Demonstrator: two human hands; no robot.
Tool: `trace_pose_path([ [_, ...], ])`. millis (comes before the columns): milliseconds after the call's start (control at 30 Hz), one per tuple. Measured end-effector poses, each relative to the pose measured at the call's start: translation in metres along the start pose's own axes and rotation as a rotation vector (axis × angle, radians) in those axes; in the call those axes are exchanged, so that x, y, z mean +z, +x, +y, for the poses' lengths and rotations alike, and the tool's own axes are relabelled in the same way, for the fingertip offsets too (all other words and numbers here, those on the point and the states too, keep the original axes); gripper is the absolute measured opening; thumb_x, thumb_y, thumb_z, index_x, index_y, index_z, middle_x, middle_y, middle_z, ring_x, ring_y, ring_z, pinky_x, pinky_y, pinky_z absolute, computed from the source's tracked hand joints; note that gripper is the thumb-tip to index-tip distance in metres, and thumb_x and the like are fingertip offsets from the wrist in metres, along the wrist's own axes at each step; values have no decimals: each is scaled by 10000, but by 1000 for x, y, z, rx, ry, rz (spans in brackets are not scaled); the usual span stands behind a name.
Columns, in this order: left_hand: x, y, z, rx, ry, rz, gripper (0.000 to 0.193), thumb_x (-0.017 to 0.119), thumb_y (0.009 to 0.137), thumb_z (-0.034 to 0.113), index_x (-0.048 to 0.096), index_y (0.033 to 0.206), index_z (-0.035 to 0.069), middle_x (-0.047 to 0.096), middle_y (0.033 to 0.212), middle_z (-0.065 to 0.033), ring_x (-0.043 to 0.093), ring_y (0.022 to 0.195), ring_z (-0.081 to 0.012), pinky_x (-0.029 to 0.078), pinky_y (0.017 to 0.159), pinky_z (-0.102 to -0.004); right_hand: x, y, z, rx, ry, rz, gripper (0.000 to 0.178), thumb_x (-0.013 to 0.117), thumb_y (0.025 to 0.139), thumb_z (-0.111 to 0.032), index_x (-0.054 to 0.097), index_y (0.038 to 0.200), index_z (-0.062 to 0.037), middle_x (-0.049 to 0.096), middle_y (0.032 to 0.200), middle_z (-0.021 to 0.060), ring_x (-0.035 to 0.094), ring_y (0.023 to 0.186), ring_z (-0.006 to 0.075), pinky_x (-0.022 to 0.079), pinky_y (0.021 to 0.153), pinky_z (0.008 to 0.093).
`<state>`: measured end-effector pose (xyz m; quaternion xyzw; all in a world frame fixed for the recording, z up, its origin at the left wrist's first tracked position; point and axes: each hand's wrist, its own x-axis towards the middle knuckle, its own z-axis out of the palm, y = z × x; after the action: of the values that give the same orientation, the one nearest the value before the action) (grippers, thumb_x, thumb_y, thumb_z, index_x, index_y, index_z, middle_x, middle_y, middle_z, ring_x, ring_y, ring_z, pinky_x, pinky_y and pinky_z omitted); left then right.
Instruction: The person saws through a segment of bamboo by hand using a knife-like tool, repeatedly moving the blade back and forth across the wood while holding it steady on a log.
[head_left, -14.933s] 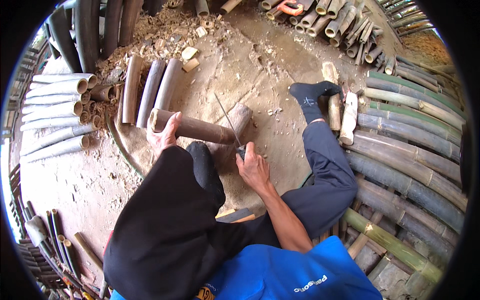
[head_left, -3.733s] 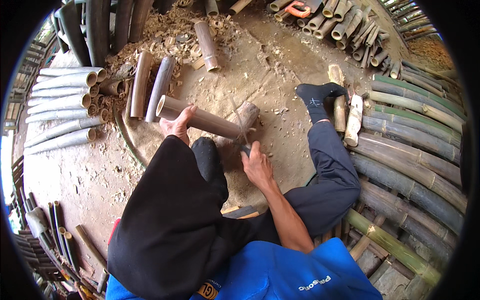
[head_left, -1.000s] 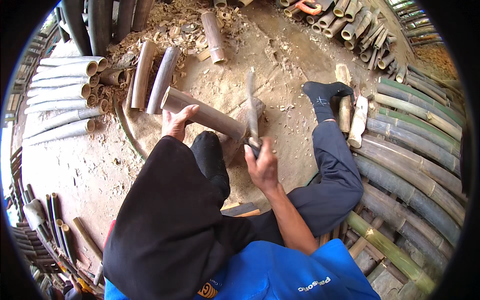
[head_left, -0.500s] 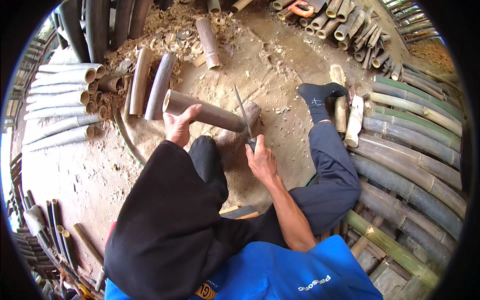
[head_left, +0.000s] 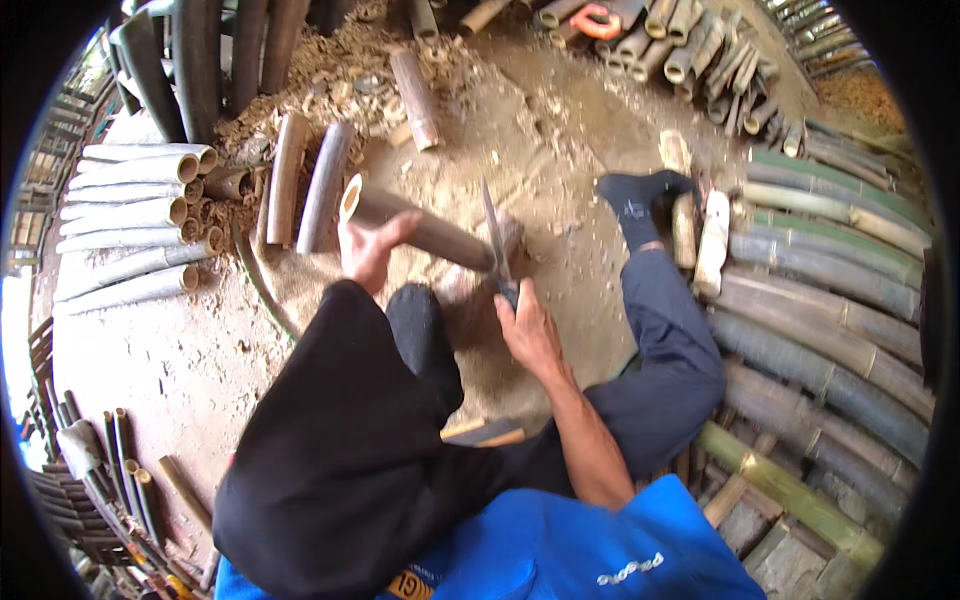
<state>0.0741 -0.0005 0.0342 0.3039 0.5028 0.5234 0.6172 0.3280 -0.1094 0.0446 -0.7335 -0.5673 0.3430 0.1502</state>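
Observation:
My left hand [head_left: 370, 252] grips a brown bamboo tube [head_left: 425, 228] near its open far-left end, thumb along the near side and other fingers partly hidden under it. The tube slants down to the right, its right end over a wooden block [head_left: 512, 236] on the ground. In my right hand [head_left: 532, 328] is a long knife [head_left: 494, 228], held by its dark handle. The blade points up and away, crossing beside the tube's right end; whether it touches the tube I cannot tell. My left hand is slightly blurred.
Two bamboo pieces [head_left: 323, 188] lie left of the tube, another bamboo tube [head_left: 414, 98] beyond it. Stacked pale tubes [head_left: 125, 212] stand at left, long bamboo poles [head_left: 830, 300] at right. An orange-handled saw [head_left: 596, 22] rests on the far pile. My socked foot [head_left: 640, 200] is at right.
The bamboo tube has turned a little, its open end now showing narrower. The knife blade stands slightly more upright. The whole view has shifted a little, and both hands keep their holds.

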Motion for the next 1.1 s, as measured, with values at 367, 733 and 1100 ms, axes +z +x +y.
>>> trace_pose_path([
  [367,17,9,15,21,75,50,1001,919,678,72,261,1412,-102,675,1109,-179,709,974,-265,565,928,-420,-2,-1,1,-36,33,92,329,600,1012,-303,463,1095,-16,678,876,298,679,865,501,521,701,560],
  [733,11,2,-12,74,-13,425,645,924,694,120,560,1220,33,667,1069,-84,682,894,-232,579,822,-425,-33,-12,-48,-275,159,158,289,602,1012,-239,439,1104,-20,692,891,297,674,854,510,524,663,564],
  [1100,15,-10,-3,41,-102,408,816,933,687,65,429,1327,20,626,1187,-130,651,1067,-246,536,946,-428,-45,-26,-63,-274,296,178,309,577,1024,-313,458,1084,-34,698,907,274,686,829,494,508,707,599],
])
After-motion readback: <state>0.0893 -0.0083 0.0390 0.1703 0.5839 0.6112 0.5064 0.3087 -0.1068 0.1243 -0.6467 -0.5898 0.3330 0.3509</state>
